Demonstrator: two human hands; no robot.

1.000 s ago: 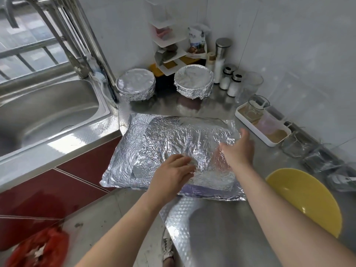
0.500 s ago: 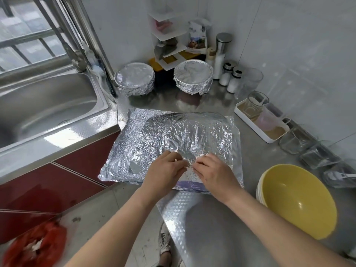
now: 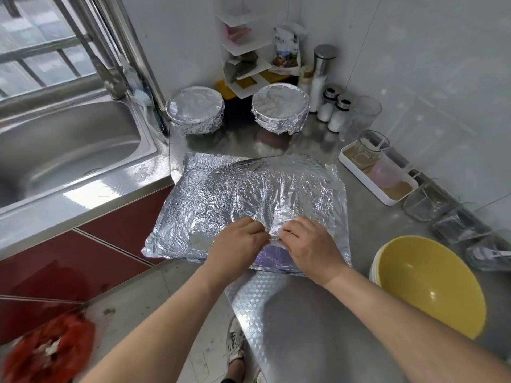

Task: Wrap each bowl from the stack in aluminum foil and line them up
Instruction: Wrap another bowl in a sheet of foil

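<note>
**Fingertips (image 3: 258, 233) pinch near edge of foil sheet (image 3: 265, 186)**

Fingertips of the left hand (image 3: 237, 244) and right hand (image 3: 311, 243) meet, curled tight on a crease at the sheet's near edge. The crumpled sheet lies on more foil on the steel counter (image 3: 365, 225). The stack of yellow bowls (image 3: 431, 286) sits to the right, apart from the foil. At the back stand the left foil-wrapped bowl (image 3: 195, 110) and the right foil-wrapped bowl (image 3: 279, 107), apart from each other.
</note>
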